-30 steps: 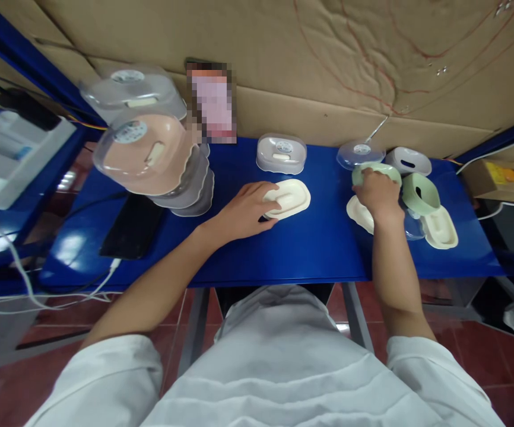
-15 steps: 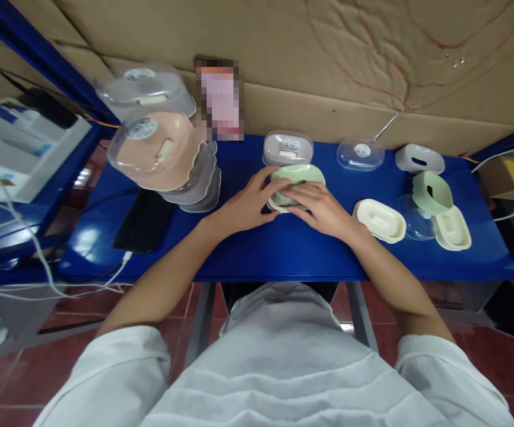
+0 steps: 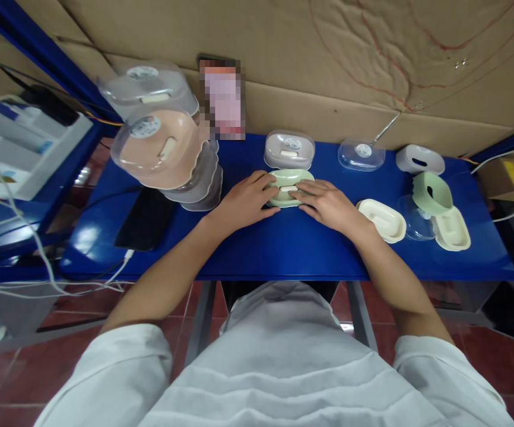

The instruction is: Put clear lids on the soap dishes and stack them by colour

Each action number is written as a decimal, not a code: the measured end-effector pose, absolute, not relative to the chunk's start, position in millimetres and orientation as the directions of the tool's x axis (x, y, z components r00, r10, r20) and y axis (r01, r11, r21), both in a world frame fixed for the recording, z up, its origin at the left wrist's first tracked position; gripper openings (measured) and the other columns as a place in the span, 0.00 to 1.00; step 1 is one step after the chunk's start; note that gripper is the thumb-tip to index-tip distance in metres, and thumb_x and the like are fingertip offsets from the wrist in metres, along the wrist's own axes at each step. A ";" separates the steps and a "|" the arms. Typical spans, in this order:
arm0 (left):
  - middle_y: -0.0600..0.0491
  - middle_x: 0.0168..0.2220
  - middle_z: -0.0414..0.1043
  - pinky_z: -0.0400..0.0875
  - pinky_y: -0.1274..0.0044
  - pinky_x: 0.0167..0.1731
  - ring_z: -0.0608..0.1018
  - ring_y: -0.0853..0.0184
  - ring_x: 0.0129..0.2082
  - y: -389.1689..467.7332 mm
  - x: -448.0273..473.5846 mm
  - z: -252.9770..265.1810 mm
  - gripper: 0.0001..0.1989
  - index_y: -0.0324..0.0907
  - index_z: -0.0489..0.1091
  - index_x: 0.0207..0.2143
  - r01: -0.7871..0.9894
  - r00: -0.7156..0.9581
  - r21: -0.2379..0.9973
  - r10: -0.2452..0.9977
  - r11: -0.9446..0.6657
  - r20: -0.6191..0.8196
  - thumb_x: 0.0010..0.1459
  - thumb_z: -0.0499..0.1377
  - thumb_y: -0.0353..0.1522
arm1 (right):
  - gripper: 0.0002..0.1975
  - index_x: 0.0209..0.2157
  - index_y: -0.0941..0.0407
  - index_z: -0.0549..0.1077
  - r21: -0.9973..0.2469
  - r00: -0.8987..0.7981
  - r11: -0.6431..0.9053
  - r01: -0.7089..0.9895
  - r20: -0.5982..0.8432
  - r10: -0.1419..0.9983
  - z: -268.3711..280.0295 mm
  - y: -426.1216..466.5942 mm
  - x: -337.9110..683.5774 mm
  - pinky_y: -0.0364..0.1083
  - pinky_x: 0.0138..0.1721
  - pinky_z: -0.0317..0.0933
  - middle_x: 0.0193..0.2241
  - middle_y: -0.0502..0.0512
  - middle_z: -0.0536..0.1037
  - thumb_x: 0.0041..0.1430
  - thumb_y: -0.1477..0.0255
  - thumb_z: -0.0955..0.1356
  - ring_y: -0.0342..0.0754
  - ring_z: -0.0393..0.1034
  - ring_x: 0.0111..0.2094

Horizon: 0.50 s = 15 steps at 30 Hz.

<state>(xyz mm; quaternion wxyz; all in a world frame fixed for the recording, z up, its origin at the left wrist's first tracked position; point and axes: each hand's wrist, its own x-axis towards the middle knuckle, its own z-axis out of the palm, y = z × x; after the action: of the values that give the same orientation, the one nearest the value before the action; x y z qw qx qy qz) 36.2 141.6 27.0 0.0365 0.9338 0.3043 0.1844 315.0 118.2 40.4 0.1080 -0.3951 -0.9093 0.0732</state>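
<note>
A green oval box stands on the table in front of me, with a cream bar showing through the slot in its middle. At its left end, my left hand grips the side and rim with curved fingers. My right hand holds the right end, its fingertips reaching inside over the rim near the cream bar. The base under the box is mostly hidden. Right behind it sits a grey box with a clear lid, a round label on top.
Stacked lidded boxes and a black device are at left. To the right lie cream bases, a green shell, a grey shell and a clear lid. A phone leans against the cardboard wall.
The tilted green shell has gone down level onto its cream base, and the cream bar now shows in its slot. Both hands have shifted apart toward the box's ends.
</note>
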 end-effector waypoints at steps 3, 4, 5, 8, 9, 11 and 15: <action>0.38 0.61 0.71 0.76 0.55 0.60 0.71 0.46 0.64 141.4 35.6 25.3 0.12 0.40 0.76 0.50 0.571 0.725 0.213 0.609 -0.793 0.323 0.68 0.64 0.37 | 0.21 0.65 0.51 0.76 -0.288 -0.671 0.684 0.670 0.159 0.724 53.0 121.4 329.4 0.64 0.70 0.61 0.67 0.62 0.74 0.73 0.65 0.68 0.63 0.68 0.69; 0.38 0.63 0.68 0.75 0.54 0.61 0.70 0.46 0.66 141.0 35.2 25.2 0.13 0.41 0.76 0.50 0.577 0.710 0.236 0.623 -0.782 0.327 0.67 0.64 0.37 | 0.22 0.64 0.50 0.76 -0.310 -0.641 0.659 0.685 0.172 0.748 59.8 122.2 340.8 0.64 0.69 0.61 0.66 0.61 0.75 0.73 0.63 0.68 0.63 0.68 0.68; 0.38 0.66 0.65 0.74 0.53 0.63 0.69 0.45 0.67 140.6 34.7 25.4 0.13 0.42 0.76 0.51 0.585 0.694 0.261 0.640 -0.768 0.329 0.67 0.64 0.37 | 0.21 0.63 0.49 0.76 -0.323 -0.587 0.610 0.724 0.177 0.790 66.8 122.5 355.1 0.64 0.68 0.62 0.65 0.60 0.76 0.72 0.62 0.69 0.63 0.69 0.67; 0.40 0.71 0.58 0.71 0.53 0.66 0.66 0.44 0.70 139.1 33.6 27.0 0.15 0.43 0.76 0.52 0.610 0.652 0.347 0.700 -0.713 0.292 0.66 0.65 0.40 | 0.20 0.57 0.49 0.79 -0.292 -0.260 0.263 0.920 0.051 0.964 82.0 120.9 403.5 0.65 0.61 0.68 0.57 0.60 0.81 0.68 0.59 0.72 0.64 0.76 0.58; 0.41 0.71 0.58 0.71 0.54 0.65 0.67 0.45 0.70 138.9 33.3 27.7 0.16 0.44 0.75 0.52 0.618 0.642 0.376 0.720 -0.690 0.265 0.66 0.66 0.40 | 0.19 0.55 0.50 0.80 -0.263 -0.129 0.118 0.958 -0.023 0.991 83.3 120.8 416.9 0.65 0.58 0.70 0.54 0.60 0.82 0.66 0.59 0.72 0.64 0.78 0.54; 0.42 0.71 0.59 0.73 0.56 0.64 0.69 0.46 0.68 139.0 33.1 29.0 0.17 0.44 0.75 0.52 0.627 0.633 0.422 0.744 -0.654 0.214 0.65 0.66 0.41 | 0.20 0.57 0.52 0.79 -0.199 0.036 -0.049 0.979 -0.070 0.997 79.1 123.9 433.6 0.66 0.58 0.69 0.53 0.63 0.81 0.66 0.62 0.72 0.65 0.76 0.55; 0.43 0.70 0.60 0.72 0.57 0.65 0.70 0.48 0.68 140.6 33.4 29.8 0.17 0.44 0.74 0.51 0.619 0.624 0.464 0.756 -0.633 0.198 0.64 0.66 0.41 | 0.30 0.71 0.54 0.65 -0.133 0.006 0.020 0.991 0.195 0.981 56.9 142.4 432.4 0.72 0.70 0.49 0.68 0.69 0.69 0.69 0.72 0.67 0.68 0.59 0.71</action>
<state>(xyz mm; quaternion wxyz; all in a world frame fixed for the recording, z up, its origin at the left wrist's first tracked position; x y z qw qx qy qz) 33.4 140.6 29.8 0.1786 0.8833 0.3891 0.1909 432.4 142.4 56.9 0.1170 -0.6995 -0.7047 -0.0217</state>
